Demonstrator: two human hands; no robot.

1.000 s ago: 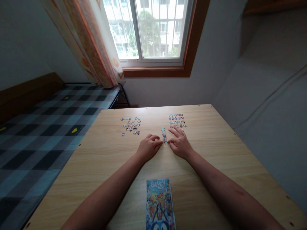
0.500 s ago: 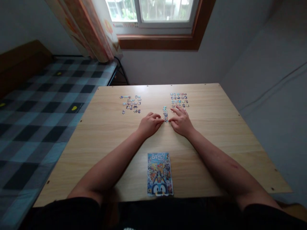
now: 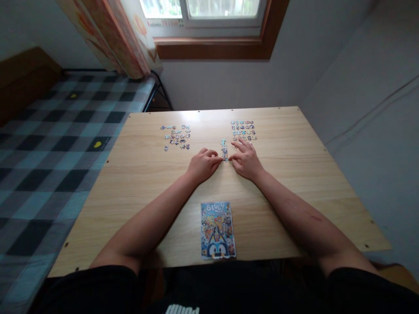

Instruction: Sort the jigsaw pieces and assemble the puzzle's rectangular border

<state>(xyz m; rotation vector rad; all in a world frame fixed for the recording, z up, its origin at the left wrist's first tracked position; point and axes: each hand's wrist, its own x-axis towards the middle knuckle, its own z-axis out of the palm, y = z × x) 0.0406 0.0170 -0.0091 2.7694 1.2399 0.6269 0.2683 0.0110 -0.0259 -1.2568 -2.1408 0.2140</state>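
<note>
A narrow strip of joined jigsaw pieces (image 3: 224, 148) lies upright in my view on the wooden table, between my two hands. My left hand (image 3: 204, 165) is at the strip's lower left edge, thumb and forefinger pressed together on its bottom piece. From the other side, my right hand (image 3: 246, 160) touches or nearly touches the lower right edge with its lower fingertips. Its upper fingers are spread out just below a block of loose puzzle pieces (image 3: 242, 127) set in rows. More loose puzzle pieces (image 3: 177, 136) are scattered left of the strip.
A picture sheet or box marked "Bluey" (image 3: 218, 231) lies near the front edge of the wooden table (image 3: 147, 174). To the left stands a bed with a checked cover (image 3: 68, 179). A window (image 3: 222, 13) and a curtain (image 3: 111, 35) are beyond the table.
My view has tipped slightly downward, so everything sits a little higher in the picture. Both hands stay at the lower end of the strip with almost no movement.
</note>
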